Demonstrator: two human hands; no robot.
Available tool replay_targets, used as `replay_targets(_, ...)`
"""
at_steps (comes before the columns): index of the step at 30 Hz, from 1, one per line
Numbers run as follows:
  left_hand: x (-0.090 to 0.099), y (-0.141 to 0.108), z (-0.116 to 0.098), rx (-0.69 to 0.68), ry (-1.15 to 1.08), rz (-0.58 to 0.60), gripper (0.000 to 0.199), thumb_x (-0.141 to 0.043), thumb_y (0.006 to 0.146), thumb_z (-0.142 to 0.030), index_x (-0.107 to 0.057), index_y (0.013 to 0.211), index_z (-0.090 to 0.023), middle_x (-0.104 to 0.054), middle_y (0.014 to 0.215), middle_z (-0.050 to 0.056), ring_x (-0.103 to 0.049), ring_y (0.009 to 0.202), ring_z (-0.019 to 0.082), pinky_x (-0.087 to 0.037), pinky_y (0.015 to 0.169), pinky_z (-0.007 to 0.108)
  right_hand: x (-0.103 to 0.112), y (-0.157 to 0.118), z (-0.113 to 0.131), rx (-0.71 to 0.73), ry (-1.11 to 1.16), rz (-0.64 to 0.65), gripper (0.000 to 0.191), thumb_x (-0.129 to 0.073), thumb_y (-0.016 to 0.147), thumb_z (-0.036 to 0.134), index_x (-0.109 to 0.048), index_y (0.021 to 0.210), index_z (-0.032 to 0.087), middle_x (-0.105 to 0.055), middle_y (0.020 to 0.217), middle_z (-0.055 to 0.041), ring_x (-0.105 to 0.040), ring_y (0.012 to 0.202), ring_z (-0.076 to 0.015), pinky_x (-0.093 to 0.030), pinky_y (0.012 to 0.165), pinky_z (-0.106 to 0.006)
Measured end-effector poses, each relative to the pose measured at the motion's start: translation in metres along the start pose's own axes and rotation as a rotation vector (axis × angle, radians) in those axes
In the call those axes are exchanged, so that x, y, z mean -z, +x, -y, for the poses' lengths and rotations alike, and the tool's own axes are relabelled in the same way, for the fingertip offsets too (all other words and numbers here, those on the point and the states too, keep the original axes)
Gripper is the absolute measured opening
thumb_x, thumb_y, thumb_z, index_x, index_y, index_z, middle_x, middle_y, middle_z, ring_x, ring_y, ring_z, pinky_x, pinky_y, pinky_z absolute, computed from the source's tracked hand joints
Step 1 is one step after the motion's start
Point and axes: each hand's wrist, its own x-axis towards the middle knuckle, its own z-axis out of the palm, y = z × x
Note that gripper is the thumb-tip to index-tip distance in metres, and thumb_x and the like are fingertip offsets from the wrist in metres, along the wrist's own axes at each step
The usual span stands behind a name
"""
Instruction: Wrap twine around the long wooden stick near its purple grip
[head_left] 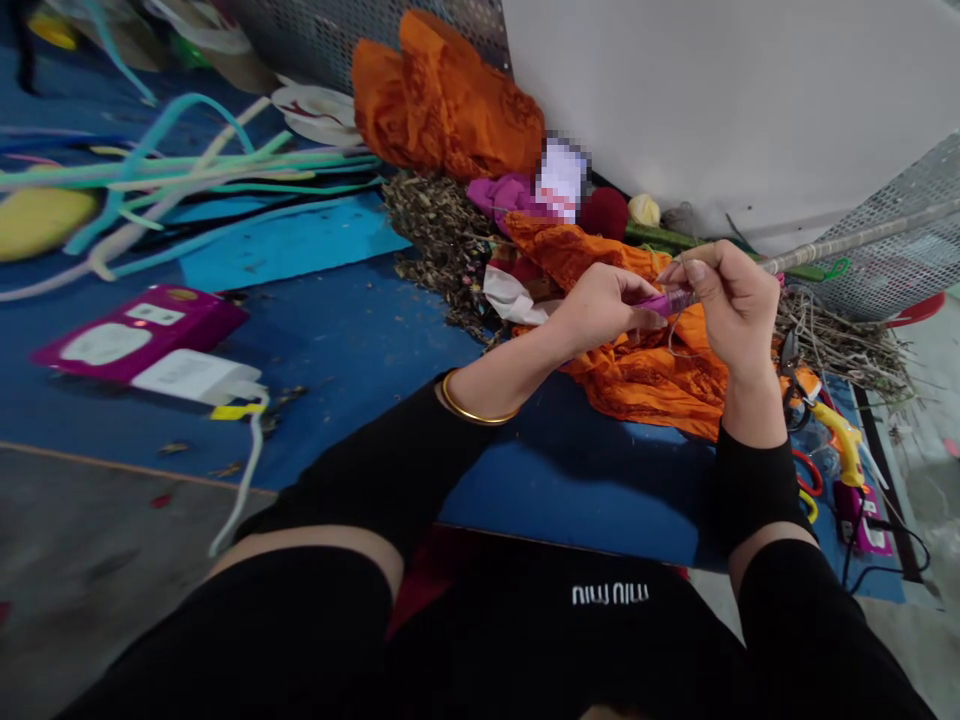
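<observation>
A long, thin wrapped stick (pixel 862 236) slants down from the upper right, passing behind my right hand. My left hand (pixel 600 308) is closed around its near end, where a purple wrapping (pixel 658 304) shows between the fingertips. Close beside it, my right hand (pixel 739 305) is closed in a pinch on a thin string (pixel 673 338), which hangs in a loose loop by the wrapping. Whether the right palm also touches the stick is hidden. Beneath both hands lies crumpled orange cloth (pixel 652 385) on the blue table (pixel 360 350).
Left are a purple power strip (pixel 105 335) with a white plug (pixel 196 374) and several pastel foam-like strips (pixel 157 165). Dried plant matter (pixel 431 240) and an orange bundle (pixel 446 100) lie behind. Pliers (pixel 791 365) and a yellow glue gun (pixel 841 440) sit right.
</observation>
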Motion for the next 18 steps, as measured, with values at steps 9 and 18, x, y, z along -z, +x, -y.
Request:
replay_targets(9,0.000,0.004,0.012,-0.135,0.162,-0.025,0.017,-0.082,0.066,-0.016,-0.084,0.082,-0.012,-0.074,0.069,0.001,-0.062,0.062,0.012,-0.046,0.059,0.020,-0.002,0.005,-0.012,-0.042,0.004,0.018,0.029,-0.075,0.091,0.051,-0.069,0.083,0.024,-0.068,0.079,0.0016,-0.072,0.083,-0.0150,-0.065,0.076,-0.033)
replay_targets(18,0.002,0.001,0.005,-0.039,0.063,0.016,0.013,-0.084,0.067,-0.016,-0.082,0.079,-0.011,-0.066,0.057,0.000,-0.054,0.048,0.009,-0.040,0.048,0.018,0.000,0.005,-0.005,0.040,0.072,0.012,0.043,-0.067,0.093,0.065,-0.068,0.081,0.023,-0.071,0.080,0.0000,-0.067,0.071,-0.0120,-0.062,0.069,-0.033)
